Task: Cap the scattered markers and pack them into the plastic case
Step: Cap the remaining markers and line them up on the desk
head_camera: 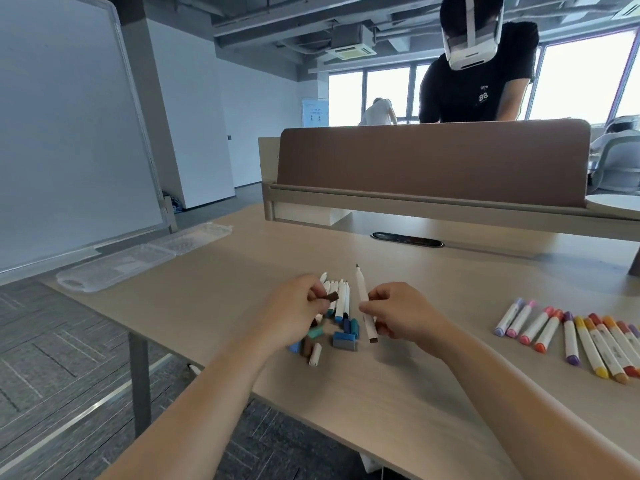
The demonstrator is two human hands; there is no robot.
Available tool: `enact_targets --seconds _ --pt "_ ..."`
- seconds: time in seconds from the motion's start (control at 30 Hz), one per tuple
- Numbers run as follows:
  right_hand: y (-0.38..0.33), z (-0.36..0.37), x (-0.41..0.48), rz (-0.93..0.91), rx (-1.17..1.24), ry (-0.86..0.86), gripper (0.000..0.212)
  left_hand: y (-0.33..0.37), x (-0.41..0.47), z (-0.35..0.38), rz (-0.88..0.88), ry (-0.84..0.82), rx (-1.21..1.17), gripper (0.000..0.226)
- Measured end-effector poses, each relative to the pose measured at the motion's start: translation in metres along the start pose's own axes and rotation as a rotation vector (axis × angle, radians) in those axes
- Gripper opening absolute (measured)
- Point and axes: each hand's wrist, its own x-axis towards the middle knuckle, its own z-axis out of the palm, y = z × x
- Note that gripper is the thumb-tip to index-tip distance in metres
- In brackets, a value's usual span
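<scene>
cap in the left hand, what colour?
Brown; head view shows it best. The left hand pinches the cap, the right hand holds an uncapped marker.

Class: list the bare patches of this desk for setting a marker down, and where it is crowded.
Bare: between the plastic case and the loose caps; between the right hand and the capped row; the near edge. Crowded: around the left hand, far right.
</scene>
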Motion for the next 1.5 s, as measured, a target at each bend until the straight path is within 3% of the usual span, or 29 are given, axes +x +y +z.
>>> enact_targets --seconds 0.13,0.33,0.8,0.93,1.2,1.3,1.4,1.5 --pt "0.000 -0.002 -0.008 -0.108 -0.093 -0.065 0.015 0.004 -0.001 -0.006 -0.074 0.074 -0.334 0.010" --pt "-0.001 -0.009 -0.018 -0.155 -0.173 -0.113 0.009 0.008 -0.005 -0.011 -0.106 0.087 -0.472 0.016" --pt "-0.008 -0.015 -0.023 -0.197 -0.388 -0.109 0.014 0.025 -0.011 -0.014 0.006 0.043 -0.319 0.017" --pt "-0.015 -0.019 -0.023 -0.215 -0.370 -0.144 0.017 0.028 -0.009 -0.010 -0.023 0.036 -0.385 0.018" --pt "-0.009 -0.018 -0.009 -0.138 -0.334 -0.023 0.024 0.029 0.001 -0.001 -0.088 0.100 -0.411 0.029" --pt "-0.006 -0.016 0.009 -0.041 -0.467 0.101 0.024 0.022 0.006 -0.001 -0.123 0.110 -0.363 0.041" --pt "-0.001 -0.007 0.024 0.009 -0.708 0.161 0.023 0.015 0.009 0.000 -0.127 0.095 -0.315 0.031" --pt "0.003 0.003 0.032 0.047 -0.778 0.193 0.024 0.010 0.007 0.005 -0.129 0.065 -0.288 0.026"
